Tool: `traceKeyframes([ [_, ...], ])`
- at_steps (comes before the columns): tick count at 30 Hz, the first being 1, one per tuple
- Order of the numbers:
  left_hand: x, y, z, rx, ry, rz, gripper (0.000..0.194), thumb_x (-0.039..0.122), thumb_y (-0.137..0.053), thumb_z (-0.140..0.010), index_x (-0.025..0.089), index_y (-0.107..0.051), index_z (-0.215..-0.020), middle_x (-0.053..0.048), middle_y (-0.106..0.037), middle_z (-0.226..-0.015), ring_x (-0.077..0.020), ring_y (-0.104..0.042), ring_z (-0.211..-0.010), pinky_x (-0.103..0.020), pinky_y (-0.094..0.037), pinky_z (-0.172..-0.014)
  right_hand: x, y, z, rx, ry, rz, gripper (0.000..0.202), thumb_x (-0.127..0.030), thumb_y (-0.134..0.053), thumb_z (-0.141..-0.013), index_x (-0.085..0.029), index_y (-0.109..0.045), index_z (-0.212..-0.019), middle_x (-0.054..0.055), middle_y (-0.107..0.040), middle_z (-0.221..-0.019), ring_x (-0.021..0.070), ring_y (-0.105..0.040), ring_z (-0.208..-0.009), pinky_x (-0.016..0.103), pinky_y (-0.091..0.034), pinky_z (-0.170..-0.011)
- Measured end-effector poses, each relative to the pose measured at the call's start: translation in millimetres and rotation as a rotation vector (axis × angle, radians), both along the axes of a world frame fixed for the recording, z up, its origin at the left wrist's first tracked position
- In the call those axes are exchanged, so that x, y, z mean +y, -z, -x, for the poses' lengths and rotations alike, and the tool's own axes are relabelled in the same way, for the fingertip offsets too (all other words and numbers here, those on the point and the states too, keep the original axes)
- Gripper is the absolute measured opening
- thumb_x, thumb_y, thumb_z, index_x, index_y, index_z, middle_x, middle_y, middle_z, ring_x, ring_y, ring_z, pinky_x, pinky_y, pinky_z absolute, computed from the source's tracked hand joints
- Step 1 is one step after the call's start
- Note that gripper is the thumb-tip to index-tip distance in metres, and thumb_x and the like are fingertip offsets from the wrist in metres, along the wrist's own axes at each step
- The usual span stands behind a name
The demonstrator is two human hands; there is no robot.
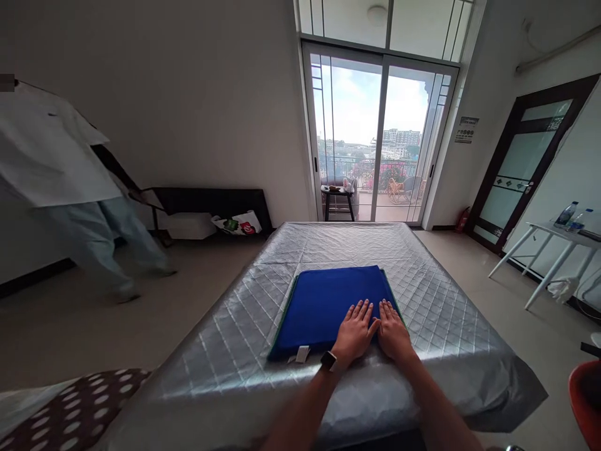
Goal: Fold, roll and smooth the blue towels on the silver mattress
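A folded blue cloth (323,300) with green edges lies flat in front of me, a white label (303,354) sticking out at its near side. My left hand (355,329), a dark-faced watch (328,359) on its wrist, rests palm down on the cloth's near right part with the fingers stretched out. Beside it my right hand (392,329) lies flat at the cloth's right near corner. The two thumbs meet or nearly meet. Under the cloth is a table with a shiny silver quilted cover (244,326).
A person in a white shirt (51,144) is at the left, near a low black bench (211,197). White side table (547,232) with bottles stands at right, a red chair (586,401) at lower right. Brown polka-dot fabric (89,401) lies lower left. Sliding glass doors (347,125) are ahead.
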State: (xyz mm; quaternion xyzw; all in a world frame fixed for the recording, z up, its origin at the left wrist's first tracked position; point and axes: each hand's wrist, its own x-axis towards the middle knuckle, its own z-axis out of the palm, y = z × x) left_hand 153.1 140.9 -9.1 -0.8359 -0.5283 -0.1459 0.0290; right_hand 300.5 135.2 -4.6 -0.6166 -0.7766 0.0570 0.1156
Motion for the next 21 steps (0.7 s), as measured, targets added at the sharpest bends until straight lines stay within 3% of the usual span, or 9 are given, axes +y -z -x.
traceKeyframes([
  [4, -4.8, 6.3, 5.7, 0.006, -0.015, -0.002, 0.065, 0.054, -0.018, -0.103, 0.018, -0.043, -0.151, -0.009, -0.04, -0.158, -0.024, -0.032, -0.149, -0.047, -0.029, -0.122, 0.7, 0.7, 0.5, 0.018, 0.007, -0.015, 0.062, -0.037, -0.026, -0.103, -0.003, -0.032, -0.155, 0.015, -0.028, -0.161, 0.0244, -0.023, -0.152, 0.038, -0.024, -0.122],
  [9, -22.0, 26.2, 30.7, 0.034, -0.016, 0.0, 0.066, 0.057, -0.021, -0.102, 0.019, -0.039, -0.153, -0.009, -0.037, -0.16, -0.0255, -0.03, -0.15, -0.048, -0.031, -0.121, 0.3, -2.3, 1.5, 0.021, 0.02, 0.023, 0.066, -0.042, -0.025, -0.104, -0.001, -0.029, -0.155, 0.014, -0.024, -0.163, 0.024, -0.02, -0.152, 0.037, -0.02, -0.123],
  [13, -31.1, 38.4, 37.0, 0.013, -0.004, -0.039, 0.065, 0.057, -0.022, -0.102, 0.022, -0.034, -0.155, -0.009, -0.038, -0.159, -0.026, -0.03, -0.15, -0.05, -0.032, -0.12, 6.1, -7.9, -3.3, 0.009, 0.009, 0.105, 0.068, -0.046, -0.025, -0.103, -0.005, -0.028, -0.157, 0.013, -0.025, -0.162, 0.0236, -0.02, -0.152, 0.038, -0.02, -0.123],
  [16, -32.5, 38.3, 34.9, 0.001, -0.001, -0.039, 0.066, 0.057, -0.023, -0.101, 0.021, -0.034, -0.155, -0.01, -0.038, -0.159, -0.026, -0.031, -0.149, -0.049, -0.033, -0.12, 20.3, -19.6, -2.4, -0.004, 0.013, 0.144, 0.067, -0.046, -0.023, -0.103, -0.007, -0.03, -0.157, 0.013, -0.028, -0.161, 0.0232, -0.023, -0.152, 0.04, -0.02, -0.122],
  [21, -37.8, 32.0, 34.9, -0.003, 0.008, 0.047, 0.069, 0.059, -0.022, -0.101, 0.017, -0.036, -0.154, -0.011, -0.036, -0.159, -0.0258, -0.031, -0.149, -0.047, -0.033, -0.12, 56.6, -39.4, 14.8, 0.003, 0.033, 0.102, 0.064, -0.038, -0.023, -0.103, -0.001, -0.027, -0.156, 0.015, -0.025, -0.162, 0.024, -0.022, -0.152, 0.041, -0.02, -0.122],
])
